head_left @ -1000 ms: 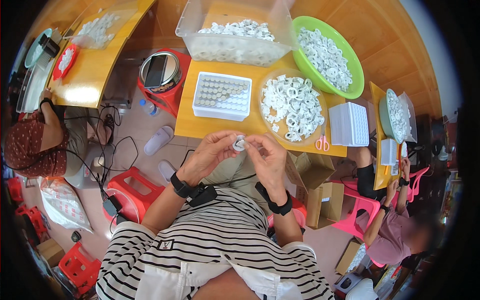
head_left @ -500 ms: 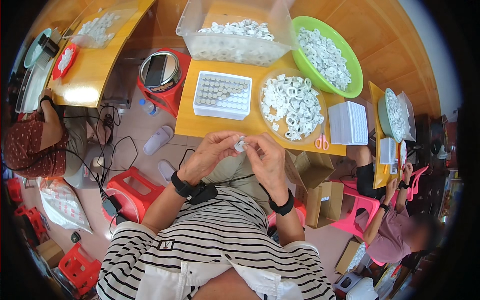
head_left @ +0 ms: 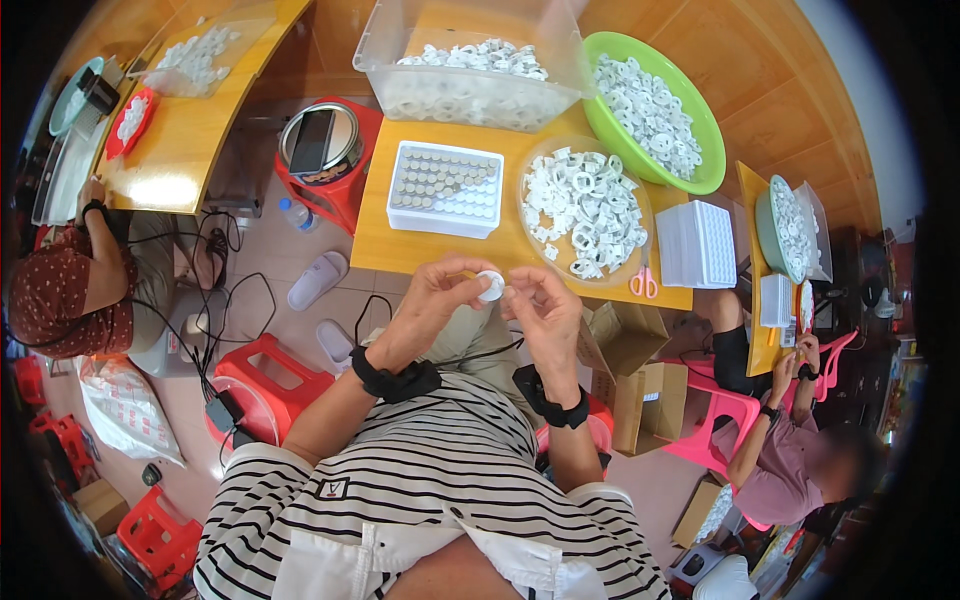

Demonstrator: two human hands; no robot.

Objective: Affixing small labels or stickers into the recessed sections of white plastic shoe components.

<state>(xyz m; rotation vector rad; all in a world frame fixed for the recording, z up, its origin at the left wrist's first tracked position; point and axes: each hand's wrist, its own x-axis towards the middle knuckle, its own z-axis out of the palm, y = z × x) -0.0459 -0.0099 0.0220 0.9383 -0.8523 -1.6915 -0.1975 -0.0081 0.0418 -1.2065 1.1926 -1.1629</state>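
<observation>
A small round white plastic part [head_left: 490, 287] is pinched between the thumb and fingers of my left hand [head_left: 440, 298], just off the table's near edge. My right hand [head_left: 543, 308] is closed, thumb against fingers, at the part's right side; whatever its fingertips hold is too small to make out. Beyond my hands, a white tray [head_left: 443, 222] holds rows of small grey round pieces, its lower right slots bare. To its right, a shallow clear bowl [head_left: 640, 200] is heaped with white plastic rings [head_left: 590, 215].
Orange-handled scissors [head_left: 645, 284] lie by the bowl, beside stacked white trays [head_left: 697, 247]. A clear bin [head_left: 470, 105] and green basin [head_left: 712, 150] of white parts stand behind. Cardboard boxes [head_left: 650, 405] sit below right. Co-workers sit left and right; red stools [head_left: 265, 385] flank me.
My fingers have shifted on the part, turning its round face upward. My right hand has moved slightly right and its fingers have loosened from across the part to its edge.
</observation>
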